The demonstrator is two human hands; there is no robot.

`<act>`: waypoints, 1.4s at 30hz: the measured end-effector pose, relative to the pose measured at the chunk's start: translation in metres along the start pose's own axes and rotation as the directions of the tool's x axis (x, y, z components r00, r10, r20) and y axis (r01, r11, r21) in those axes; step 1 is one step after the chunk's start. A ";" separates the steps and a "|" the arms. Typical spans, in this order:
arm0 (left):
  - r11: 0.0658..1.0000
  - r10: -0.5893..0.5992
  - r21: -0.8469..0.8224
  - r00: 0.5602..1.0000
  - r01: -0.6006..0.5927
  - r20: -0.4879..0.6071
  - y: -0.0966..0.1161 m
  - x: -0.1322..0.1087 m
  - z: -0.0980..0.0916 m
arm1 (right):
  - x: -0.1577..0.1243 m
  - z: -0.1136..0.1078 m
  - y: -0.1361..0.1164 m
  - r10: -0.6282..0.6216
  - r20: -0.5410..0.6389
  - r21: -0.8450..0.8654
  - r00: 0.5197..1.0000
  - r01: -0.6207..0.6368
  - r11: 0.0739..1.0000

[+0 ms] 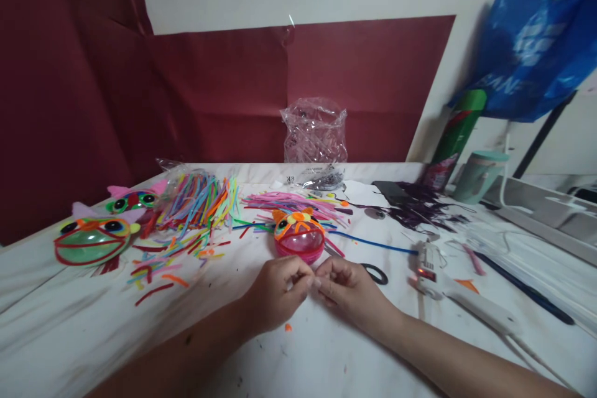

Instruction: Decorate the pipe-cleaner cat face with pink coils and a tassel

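While L hand & R hand pinch tips together (item unclear), prob. for precision, pink figure sits twd counter's back edge.

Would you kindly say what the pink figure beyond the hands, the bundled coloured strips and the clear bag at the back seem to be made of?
Pink figure: probably glossy, translucent plastic, given the highlights on its body. Bundled strips: perhaps matte chenille stems, being slim and dull, though fuzz isn't discernible. Clear bag: thin, shiny plastic film, judging by its creases and glints.
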State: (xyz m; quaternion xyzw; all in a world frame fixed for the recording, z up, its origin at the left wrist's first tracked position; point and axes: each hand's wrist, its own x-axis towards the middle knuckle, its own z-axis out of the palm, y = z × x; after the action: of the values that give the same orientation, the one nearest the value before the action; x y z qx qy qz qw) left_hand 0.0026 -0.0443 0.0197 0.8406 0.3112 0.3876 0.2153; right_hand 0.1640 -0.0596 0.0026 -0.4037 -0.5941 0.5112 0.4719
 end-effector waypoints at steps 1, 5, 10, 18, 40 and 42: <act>0.999 0.031 0.015 0.999 -0.030 -0.028 0.000 0.001 -0.001 | 0.000 -0.001 -0.001 -0.034 -0.011 -0.046 0.999 0.034 0.998; 0.996 0.065 0.077 0.968 -0.048 -0.241 -0.005 0.006 -0.007 | 0.003 -0.009 -0.004 -0.231 -0.144 -0.288 0.962 0.182 0.940; 0.992 -0.123 -0.036 0.873 0.120 -0.473 -0.028 0.015 -0.009 | 0.017 -0.025 -0.002 -0.364 -0.302 -0.393 0.881 0.233 0.890; 0.751 -0.459 -0.601 0.870 0.273 -0.178 -0.050 0.022 0.001 | 0.022 -0.020 0.006 -0.191 -0.201 -0.267 0.961 0.134 0.955; 0.924 -0.357 -0.283 0.844 0.257 -0.400 -0.039 0.010 0.019 | 0.013 -0.008 0.010 -0.250 -0.313 -0.227 0.916 0.183 0.956; 0.920 -0.365 -0.293 0.841 0.260 -0.399 -0.039 0.010 0.018 | 0.010 -0.010 0.009 -0.377 -0.263 -0.373 0.888 0.267 0.889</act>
State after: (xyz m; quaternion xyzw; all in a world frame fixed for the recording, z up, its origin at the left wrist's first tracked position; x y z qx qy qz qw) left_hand 0.0082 -0.0115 -0.0094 0.6364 0.4393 0.5621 0.2933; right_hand 0.1712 -0.0462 -0.0042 -0.4497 -0.6429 0.2445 0.5698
